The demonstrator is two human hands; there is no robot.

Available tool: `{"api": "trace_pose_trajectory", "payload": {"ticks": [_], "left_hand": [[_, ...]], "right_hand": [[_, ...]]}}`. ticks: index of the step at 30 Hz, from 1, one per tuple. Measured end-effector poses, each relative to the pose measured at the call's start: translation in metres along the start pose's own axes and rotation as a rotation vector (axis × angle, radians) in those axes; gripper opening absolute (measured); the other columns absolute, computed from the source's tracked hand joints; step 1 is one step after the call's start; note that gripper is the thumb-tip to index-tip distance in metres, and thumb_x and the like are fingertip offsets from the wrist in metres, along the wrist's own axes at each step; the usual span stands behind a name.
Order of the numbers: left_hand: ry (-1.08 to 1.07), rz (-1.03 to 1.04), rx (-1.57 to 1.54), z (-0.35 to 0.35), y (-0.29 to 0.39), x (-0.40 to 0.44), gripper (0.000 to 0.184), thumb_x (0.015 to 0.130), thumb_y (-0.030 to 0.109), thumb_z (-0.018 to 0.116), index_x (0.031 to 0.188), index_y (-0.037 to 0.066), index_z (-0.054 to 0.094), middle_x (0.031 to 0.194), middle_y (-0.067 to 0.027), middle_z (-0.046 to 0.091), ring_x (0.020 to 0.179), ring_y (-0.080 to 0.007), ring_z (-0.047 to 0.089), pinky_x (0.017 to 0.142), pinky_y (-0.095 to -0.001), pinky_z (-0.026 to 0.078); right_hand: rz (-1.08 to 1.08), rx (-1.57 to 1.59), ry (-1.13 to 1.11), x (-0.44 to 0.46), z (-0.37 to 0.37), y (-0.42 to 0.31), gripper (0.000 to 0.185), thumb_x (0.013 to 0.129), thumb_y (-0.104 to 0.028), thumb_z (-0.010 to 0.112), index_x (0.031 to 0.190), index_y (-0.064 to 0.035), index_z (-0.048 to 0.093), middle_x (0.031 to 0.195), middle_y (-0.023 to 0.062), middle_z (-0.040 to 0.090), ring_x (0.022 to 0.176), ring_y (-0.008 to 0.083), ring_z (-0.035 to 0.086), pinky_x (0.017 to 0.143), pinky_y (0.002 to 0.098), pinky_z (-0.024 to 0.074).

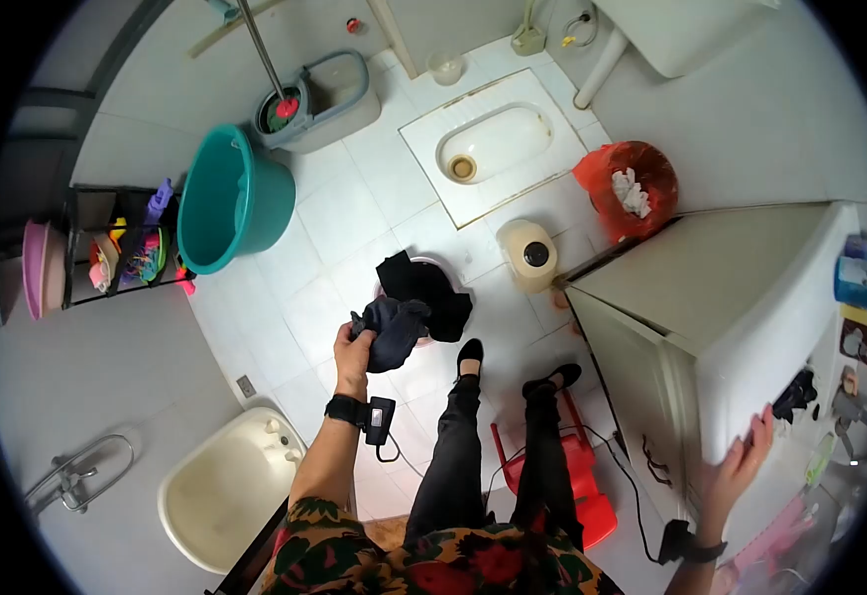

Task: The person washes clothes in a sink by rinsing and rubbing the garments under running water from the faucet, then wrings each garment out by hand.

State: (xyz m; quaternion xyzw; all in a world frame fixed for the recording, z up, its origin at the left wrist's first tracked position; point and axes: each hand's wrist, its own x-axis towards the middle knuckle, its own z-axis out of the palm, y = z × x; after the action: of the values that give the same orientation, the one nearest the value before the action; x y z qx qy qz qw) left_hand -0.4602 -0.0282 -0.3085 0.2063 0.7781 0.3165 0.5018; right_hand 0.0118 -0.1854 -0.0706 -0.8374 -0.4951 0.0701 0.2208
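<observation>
- Head view, item one: dark grey cloth (394, 329), bunched, hanging from the left hand (351, 359) at 8 o'clock, just off the frame's centre.
- Left grip: closed on the cloth's near-left edge, thumb uppermost.
- Handling, judged: soft, limp, not fragile; light if dry, heavier and slicker if wet. Dampness cannot be told.
- Best hold, judged: a full fold gathered between thumb and fingers; a thin edge would let the rest sag.
- Black cloth (443, 302), at the centre, draped over a pink basin (445, 265) on the floor; the grey cloth overlaps it in view, contact uncertain.
- Right hand (736, 474), 4 o'clock: fingers loosely extended over the edge of the white washbasin (751, 367), grasping nothing visible.
- Small dark cloth (796, 395), between 3 and 4 o'clock, on the washbasin, just beyond those fingertips.
- Beige bin (529, 256), 2 o'clock, near; red-lined bin (632, 188), same direction, farther.
- Red stool (577, 486), 5 o'clock, beside the legs.
- Teal tub (235, 203), 10 o'clock.
- Mop bucket (334, 124), 11 o'clock.
- Squat toilet (508, 134), 1 o'clock.
</observation>
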Motion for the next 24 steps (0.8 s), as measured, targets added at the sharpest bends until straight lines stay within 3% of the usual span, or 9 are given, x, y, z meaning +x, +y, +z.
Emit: {"api": "trace_pose_trajectory", "payload": {"ticks": [2, 3, 5, 6, 9, 11, 13, 18, 24], "left_hand": [[-0.007, 0.055, 0.043, 0.0, -0.015, 0.018, 0.034, 0.068, 0.008, 0.061, 0.1, -0.003, 0.053, 0.081, -0.006, 0.057, 0.07, -0.0133, 0.053, 0.066, -0.0234, 0.043], [-0.083, 0.052, 0.105, -0.003, -0.026, 0.03, 0.055, 0.068, 0.018, 0.067, 0.116, -0.002, 0.047, 0.105, -0.016, 0.054, 0.094, -0.0221, 0.054, 0.082, -0.0282, 0.042], [0.098, 0.189, 0.438, -0.006, -0.088, 0.065, 0.078, 0.071, 0.029, 0.069, 0.13, -0.001, 0.029, 0.119, -0.0182, 0.043, 0.111, -0.0245, 0.043, 0.091, -0.0327, 0.037], [0.076, 0.0, 0.557, -0.005, -0.089, 0.063, 0.095, 0.071, 0.041, 0.069, 0.136, -0.001, 0.014, 0.134, -0.0225, 0.025, 0.123, -0.0303, 0.029, 0.099, -0.0366, 0.029], [-0.205, -0.424, 0.21, 0.002, -0.076, 0.031, 0.08, 0.074, 0.043, 0.063, 0.135, 0.009, 0.025, 0.134, -0.0107, 0.033, 0.119, -0.0307, 0.034, 0.091, -0.047, 0.036], [-0.336, -0.49, 0.177, -0.005, -0.113, 0.025, 0.064, 0.077, 0.04, 0.061, 0.129, 0.012, 0.036, 0.124, -0.0052, 0.043, 0.112, -0.0266, 0.041, 0.082, -0.0459, 0.043], [-0.381, -0.418, 0.346, -0.003, -0.102, 0.003, 0.051, 0.078, 0.034, 0.059, 0.12, 0.009, 0.046, 0.101, -0.0035, 0.054, 0.092, -0.018, 0.051, 0.073, -0.0363, 0.047], [-0.422, -0.264, 0.334, 0.0, -0.075, -0.006, 0.037, 0.078, 0.025, 0.058, 0.111, 0.01, 0.052, 0.082, 0.0008, 0.052, 0.068, -0.0093, 0.048, 0.057, -0.0258, 0.044], [-0.618, 0.087, 0.345, 0.082, 0.066, -0.07, 0.024, 0.081, 0.017, 0.056, 0.103, 0.008, 0.053, 0.08, 0.0008, 0.057, 0.066, -0.008, 0.053, 0.054, -0.0223, 0.044]], "right_hand": [[-0.014, -0.099, -0.005, 0.0, -0.006, 0.008, 0.035, 0.084, -0.004, 0.036, 0.118, 0.0024, 0.039, 0.134, 0.0203, 0.031, 0.123, 0.0332, 0.031, 0.102, 0.0412, 0.0227], [-0.03, -0.164, -0.015, 0.001, -0.009, 0.009, 0.035, 0.085, -0.006, 0.036, 0.119, 0.0017, 0.039, 0.134, 0.0195, 0.031, 0.122, 0.0324, 0.032, 0.102, 0.041, 0.023], [0.003, -0.081, 0.005, 0.002, -0.005, 0.005, 0.035, 0.085, -0.008, 0.037, 0.119, 0.001, 0.04, 0.134, 0.0186, 0.032, 0.122, 0.0316, 0.032, 0.102, 0.0405, 0.0234], [0.039, 0.011, 0.047, 0.003, -0.003, 0.004, 0.035, 0.086, -0.01, 0.037, 0.119, 0.0003, 0.04, 0.134, 0.0178, 0.032, 0.122, 0.0308, 0.033, 0.102, 0.04, 0.0237], [0.031, -0.102, 0.01, 0.003, -0.007, 0.007, 0.035, 0.087, -0.014, 0.038, 0.119, -0.0009, 0.04, 0.134, 0.017, 0.032, 0.122, 0.0301, 0.033, 0.102, 0.0393, 0.0239], [0.026, -0.109, 0.019, 0.003, -0.004, 0.009, 0.034, 0.087, -0.013, 0.038, 0.119, -0.0005, 0.04, 0.134, 0.017, 0.032, 0.122, 0.0302, 0.032, 0.102, 0.0394, 0.0238], [-0.018, -0.064, 0.027, 0.003, -0.002, 0.012, 0.034, 0.085, -0.009, 0.038, 0.118, -0.0006, 0.041, 0.134, 0.0173, 0.032, 0.123, 0.0302, 0.032, 0.102, 0.0396, 0.0234], [-0.091, 0.015, 0.075, 0.003, 0.01, 0.015, 0.037, 0.079, -0.005, 0.046, 0.116, -0.0007, 0.044, 0.129, 0.0173, 0.035, 0.119, 0.0309, 0.035, 0.098, 0.0377, 0.03], [-0.107, 0.075, -0.055, 0.005, -0.008, -0.016, 0.043, 0.074, -0.012, 0.06, 0.114, -0.0009, 0.048, 0.129, 0.0197, 0.038, 0.117, 0.0351, 0.039, 0.095, 0.0412, 0.0355]]}}
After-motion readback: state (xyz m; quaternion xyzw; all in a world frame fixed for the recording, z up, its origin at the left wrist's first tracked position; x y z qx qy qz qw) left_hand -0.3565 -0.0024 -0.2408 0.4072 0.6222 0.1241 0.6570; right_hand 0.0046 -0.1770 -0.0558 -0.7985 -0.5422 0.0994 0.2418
